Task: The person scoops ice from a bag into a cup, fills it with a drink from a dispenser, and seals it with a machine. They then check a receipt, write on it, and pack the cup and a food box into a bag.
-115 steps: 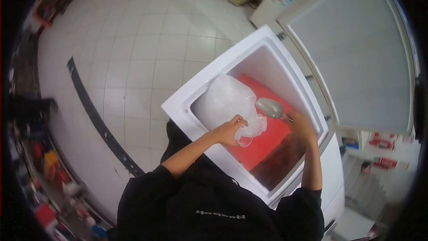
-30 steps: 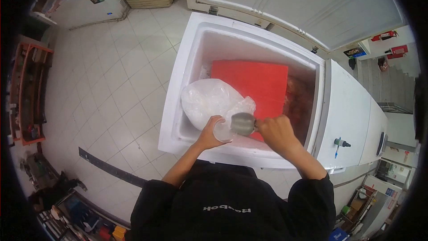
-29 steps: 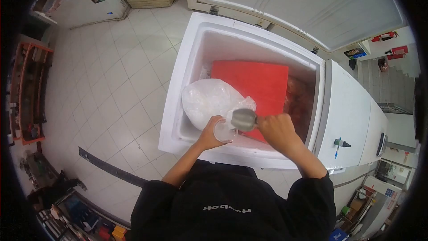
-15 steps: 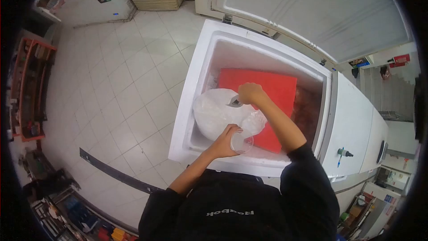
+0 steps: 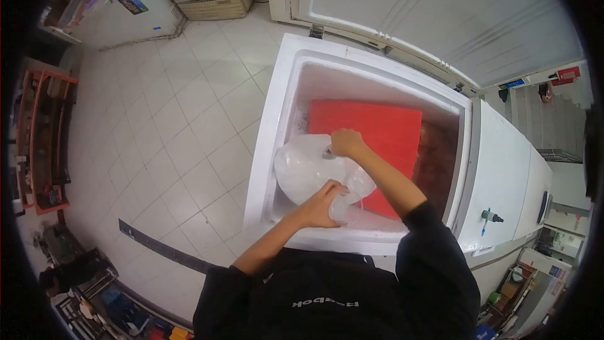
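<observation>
My left hand (image 5: 319,206) is closed around a clear plastic cup (image 5: 345,209), over the near side of an open chest freezer (image 5: 264,151). My right hand (image 5: 346,143) is a fist around a metal scoop (image 5: 328,151), of which only a small grey part shows below the fingers. The scoop's end is at a large translucent plastic bag (image 5: 299,167) with whitish contents, perhaps ice. This bag lies in the left part of the freezer. Beside and partly under it is a flat red sheet or block (image 5: 390,129), beneath my right forearm.
The freezer's raised lid (image 5: 434,12) stands behind it. A white closed lid section (image 5: 497,170) on the right bears a small dark bottle (image 5: 492,216). Tiled floor (image 5: 182,119) extends left, toward an orange shelf (image 5: 41,138) and another freezer (image 5: 135,9).
My right hand has moved slightly left and down with the scoop, so less of its metal shows. My left hand and the cup have shifted a little to the right.
</observation>
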Motion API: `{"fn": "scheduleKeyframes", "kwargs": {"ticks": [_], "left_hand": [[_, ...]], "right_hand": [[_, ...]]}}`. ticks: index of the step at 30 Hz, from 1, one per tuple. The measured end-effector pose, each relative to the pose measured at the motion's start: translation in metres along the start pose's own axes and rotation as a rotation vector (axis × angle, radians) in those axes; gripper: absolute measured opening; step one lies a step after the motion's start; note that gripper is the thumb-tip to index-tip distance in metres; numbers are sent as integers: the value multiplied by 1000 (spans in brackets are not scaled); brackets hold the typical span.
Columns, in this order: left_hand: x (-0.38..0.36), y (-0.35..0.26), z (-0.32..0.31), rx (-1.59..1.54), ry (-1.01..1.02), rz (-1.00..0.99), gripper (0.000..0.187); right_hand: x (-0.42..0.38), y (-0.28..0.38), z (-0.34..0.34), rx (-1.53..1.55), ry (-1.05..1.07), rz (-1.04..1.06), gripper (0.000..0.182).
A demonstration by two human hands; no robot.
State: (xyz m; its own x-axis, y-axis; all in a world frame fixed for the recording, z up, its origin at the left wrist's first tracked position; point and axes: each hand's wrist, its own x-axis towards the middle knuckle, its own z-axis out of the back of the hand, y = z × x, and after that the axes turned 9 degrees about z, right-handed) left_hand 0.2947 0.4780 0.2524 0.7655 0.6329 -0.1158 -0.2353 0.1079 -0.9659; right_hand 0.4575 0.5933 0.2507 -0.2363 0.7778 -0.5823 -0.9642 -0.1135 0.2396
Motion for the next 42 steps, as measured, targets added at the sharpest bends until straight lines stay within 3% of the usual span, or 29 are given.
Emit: {"fn": "scheduleKeyframes", "kwargs": {"ticks": [3, 9, 15, 24, 30, 33, 36, 37, 42], "left_hand": [[4, -1, 1, -20, -14, 2, 73], [3, -4, -1, -42, 6, 36, 75], [1, -7, -5, -44, -20, 68, 72], [8, -6, -10, -26, -10, 64, 71], [8, -8, -16, 12, -29, 63, 72], [7, -9, -13, 35, -42, 54, 73], [7, -10, -16, 18, -54, 78, 73], [6, -10, -17, 6, -51, 92, 73], [6, -8, -19, 28, -71, 83, 73]], "right_hand": [[0, 2, -14, -27, 20, -54, 32], [18, -10, -3, -28, 160, 33, 34], [25, -3, -47, 37, -16, 3, 27], [19, -37, -48, 154, -55, 94, 26], [13, -43, -59, 330, -68, -24, 26], [2, -41, -76, 218, -168, 102, 21], [4, -25, -110, -203, -288, 181, 17], [10, -23, -119, -196, -303, 110, 17], [8, -51, -92, 54, -243, 154, 19]]}}
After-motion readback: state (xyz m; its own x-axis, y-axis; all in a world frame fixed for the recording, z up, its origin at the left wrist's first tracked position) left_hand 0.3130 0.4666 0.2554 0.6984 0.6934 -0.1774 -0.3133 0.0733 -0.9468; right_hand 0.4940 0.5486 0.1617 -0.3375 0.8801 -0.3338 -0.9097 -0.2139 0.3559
